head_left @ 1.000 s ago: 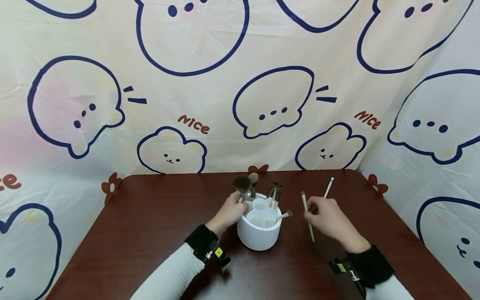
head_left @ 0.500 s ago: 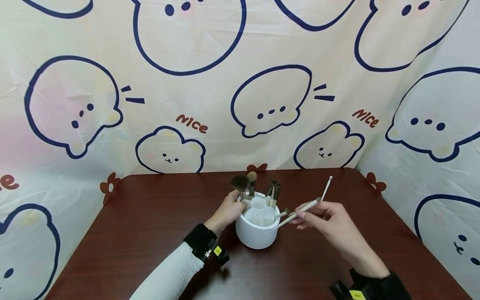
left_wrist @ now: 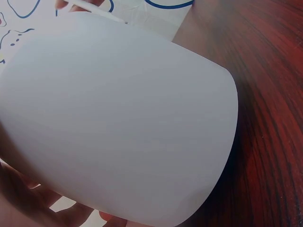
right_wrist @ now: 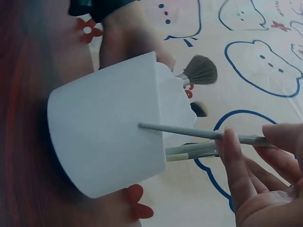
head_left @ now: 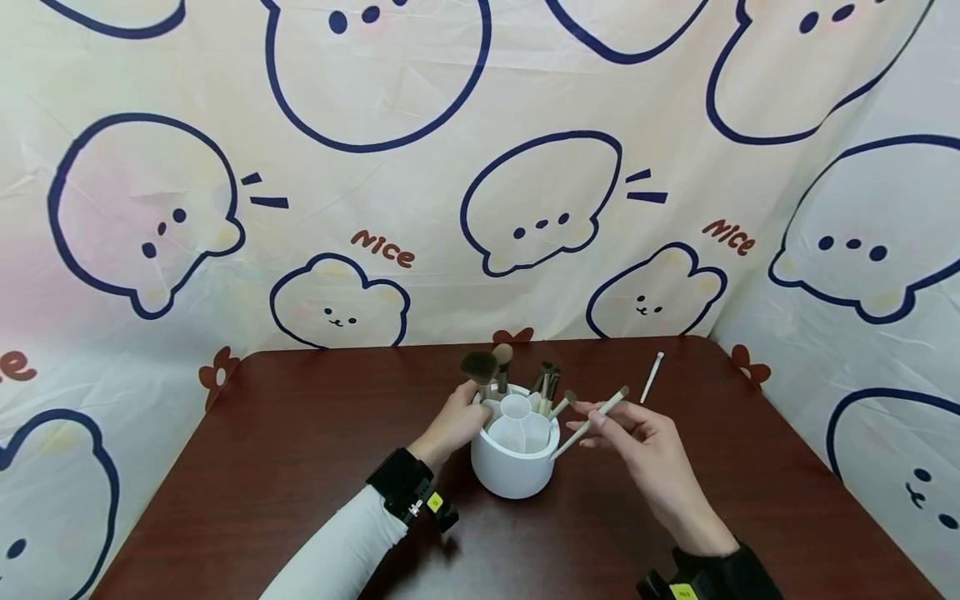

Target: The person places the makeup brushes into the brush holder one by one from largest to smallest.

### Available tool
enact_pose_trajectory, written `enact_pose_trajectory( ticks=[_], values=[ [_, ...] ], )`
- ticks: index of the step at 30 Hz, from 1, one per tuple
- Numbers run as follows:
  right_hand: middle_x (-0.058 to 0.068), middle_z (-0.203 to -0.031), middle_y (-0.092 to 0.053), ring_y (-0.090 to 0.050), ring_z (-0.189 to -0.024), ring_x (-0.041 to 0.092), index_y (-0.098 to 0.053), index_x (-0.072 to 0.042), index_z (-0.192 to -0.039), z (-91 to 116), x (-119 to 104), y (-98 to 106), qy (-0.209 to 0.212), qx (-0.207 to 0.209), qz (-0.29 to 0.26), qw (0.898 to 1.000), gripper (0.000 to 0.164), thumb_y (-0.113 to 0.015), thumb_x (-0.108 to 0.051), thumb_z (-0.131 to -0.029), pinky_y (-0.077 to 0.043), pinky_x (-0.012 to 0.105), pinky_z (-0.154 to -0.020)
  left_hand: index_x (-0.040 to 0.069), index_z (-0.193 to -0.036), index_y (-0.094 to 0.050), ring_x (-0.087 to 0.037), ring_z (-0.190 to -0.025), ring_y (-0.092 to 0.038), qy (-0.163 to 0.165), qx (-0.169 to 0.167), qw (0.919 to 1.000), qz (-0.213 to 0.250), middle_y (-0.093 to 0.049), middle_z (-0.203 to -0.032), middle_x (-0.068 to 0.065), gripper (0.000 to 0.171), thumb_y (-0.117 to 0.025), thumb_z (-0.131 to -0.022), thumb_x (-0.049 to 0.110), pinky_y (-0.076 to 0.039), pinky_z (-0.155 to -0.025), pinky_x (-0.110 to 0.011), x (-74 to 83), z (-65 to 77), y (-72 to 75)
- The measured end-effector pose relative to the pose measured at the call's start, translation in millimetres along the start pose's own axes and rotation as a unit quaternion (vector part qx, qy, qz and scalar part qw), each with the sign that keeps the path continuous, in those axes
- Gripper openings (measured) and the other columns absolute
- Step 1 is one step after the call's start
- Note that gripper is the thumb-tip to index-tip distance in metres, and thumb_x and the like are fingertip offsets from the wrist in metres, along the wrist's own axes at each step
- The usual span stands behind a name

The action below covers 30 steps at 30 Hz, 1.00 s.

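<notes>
In the head view, my left hand (head_left: pixel 453 423) grips the left rim of a white round makeup brush holder (head_left: pixel 513 475), thumb over the edge. My right hand (head_left: pixel 648 442) pinches a slim pale makeup brush (head_left: pixel 611 402), slanted with its bristles up to the right. The handle's lower end overlaps the holder's right rim there; the right wrist view shows this brush (right_wrist: pixel 180 131) crossing in front of the holder's wall (right_wrist: pixel 104 127). Standing in the holder are a large fluffy brush (head_left: pixel 480 367), a rounder one (head_left: pixel 504 357) and several small brushes (head_left: pixel 547 383).
A thin white stick-like brush (head_left: pixel 652 377) lies on the dark wooden table (head_left: pixel 337 433), behind the right hand. Cloth printed with cartoon outlines (head_left: pixel 420 192) hangs along the table's back and sides. One small brush (head_left: pixel 562 403) leans at the holder's right rim.
My right hand has moved left to the holder, and its brush has swung to slant down toward the rim. The small leaning brush stands steeper. My left hand keeps its grip.
</notes>
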State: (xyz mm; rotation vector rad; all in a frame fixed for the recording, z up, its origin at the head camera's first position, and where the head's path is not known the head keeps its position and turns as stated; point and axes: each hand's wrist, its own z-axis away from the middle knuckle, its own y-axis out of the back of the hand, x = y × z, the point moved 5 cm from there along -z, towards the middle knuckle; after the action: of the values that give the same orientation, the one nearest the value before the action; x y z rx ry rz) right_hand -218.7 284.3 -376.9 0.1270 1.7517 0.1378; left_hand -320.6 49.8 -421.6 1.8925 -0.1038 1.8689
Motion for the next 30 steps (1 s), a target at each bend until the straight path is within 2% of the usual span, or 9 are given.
enact_pose_trajectory(
  ticks=[4,10,18,22,30],
  values=[
    [0.011,-0.133,-0.068,-0.071,-0.112,0.024,-0.064,0.005,-0.130,-7.1,3.2,2.3,-0.015,0.018,-0.042,0.999,0.044,-0.061,-0.030,-0.104,-0.058,0.032,-0.089,0.000,-0.149,-0.045,-0.030,-0.124,-0.047,0.002,0.000,1.0000,0.003,-0.050,-0.149,-0.018,0.065,-0.048,-0.085,0.003,-0.036,-0.105,-0.049,-1.3,0.1,-0.5],
    [0.009,-0.134,-0.068,-0.071,-0.111,0.022,-0.061,0.006,-0.133,-12.7,7.9,-1.6,-0.033,0.014,-0.076,0.997,0.047,-0.061,-0.030,-0.103,-0.056,0.031,-0.092,-0.001,-0.148,-0.046,-0.031,-0.125,-0.048,0.000,-0.001,1.0000,0.004,-0.051,-0.148,-0.019,0.063,-0.048,-0.085,0.003,-0.035,-0.108,-0.052,-2.5,0.1,-0.9],
    [0.009,-0.131,-0.069,-0.070,-0.113,0.029,-0.060,0.010,-0.125,-21.1,2.2,1.8,-0.015,0.026,-0.131,0.991,0.043,-0.061,-0.027,-0.103,-0.055,0.033,-0.092,0.003,-0.147,-0.048,-0.030,-0.128,-0.047,0.000,0.001,0.9999,0.011,-0.052,-0.148,-0.016,0.063,-0.048,-0.085,0.002,-0.035,-0.110,-0.053,-0.1,-3.0,1.0],
    [0.010,-0.129,-0.070,-0.070,-0.113,0.028,-0.061,0.009,-0.124,-22.1,2.7,-1.8,-0.016,0.018,-0.136,0.990,0.040,-0.060,-0.026,-0.104,-0.056,0.034,-0.092,0.004,-0.148,-0.049,-0.030,-0.130,-0.048,-0.005,0.001,0.9999,0.012,-0.053,-0.148,-0.016,0.063,-0.049,-0.084,0.002,-0.035,-0.111,-0.054,0.7,-3.7,1.2],
    [0.018,-0.136,-0.061,-0.067,-0.119,0.027,-0.054,0.011,-0.138,-16.4,15.9,-17.1,-0.041,-0.004,-0.114,0.993,0.051,-0.062,-0.024,-0.103,-0.054,0.034,-0.096,0.003,-0.147,-0.049,-0.029,-0.126,-0.049,-0.005,-0.001,1.0000,0.007,-0.053,-0.147,-0.016,0.062,-0.049,-0.084,0.003,-0.036,-0.109,-0.052,-1.3,-3.6,0.3]
  ],
)
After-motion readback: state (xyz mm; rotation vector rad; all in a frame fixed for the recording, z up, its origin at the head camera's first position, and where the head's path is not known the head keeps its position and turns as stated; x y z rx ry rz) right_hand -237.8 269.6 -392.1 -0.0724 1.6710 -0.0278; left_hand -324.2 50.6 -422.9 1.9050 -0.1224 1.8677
